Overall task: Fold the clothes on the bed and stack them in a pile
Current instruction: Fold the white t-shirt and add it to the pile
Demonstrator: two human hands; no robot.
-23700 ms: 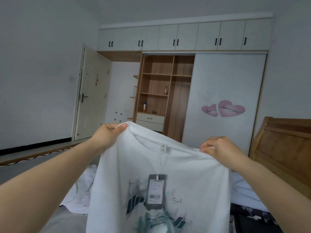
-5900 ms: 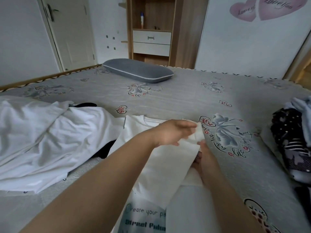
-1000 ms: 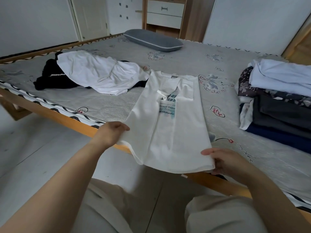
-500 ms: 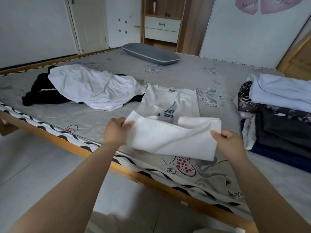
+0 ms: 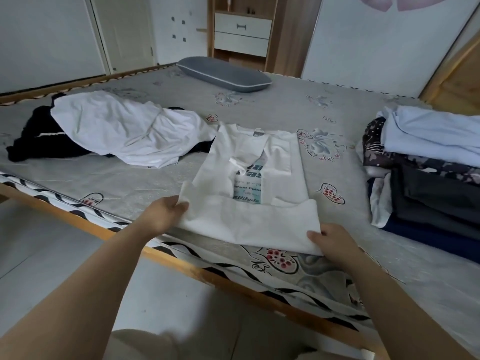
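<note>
White T-shirt point(image 5: 255, 193) lies flat near the bed's point(image 5: 324, 118) front edge, about 6 o'clock on the mattress, sleeves folded in, hem doubled up over the print. Step in hand, judged: the bottom-to-top fold, partway.

Left to right: black garment point(image 5: 28, 149) at 9 o'clock, one, unfolded, partly under one loose white garment point(image 5: 124, 128). Left hand point(image 5: 162, 214) pinches the shirt's near-left corner; right hand point(image 5: 331, 241) pinches the near-right corner. Folded pile point(image 5: 431, 178) at 3 o'clock, one stack; roughly five or six layers, exact count unclear. One grey pillow point(image 5: 223, 74) at 12 o'clock.

Next move likely: carry the folded edge up toward the collar, square it, then lift onto the pile. Two garments still unfolded.
</note>
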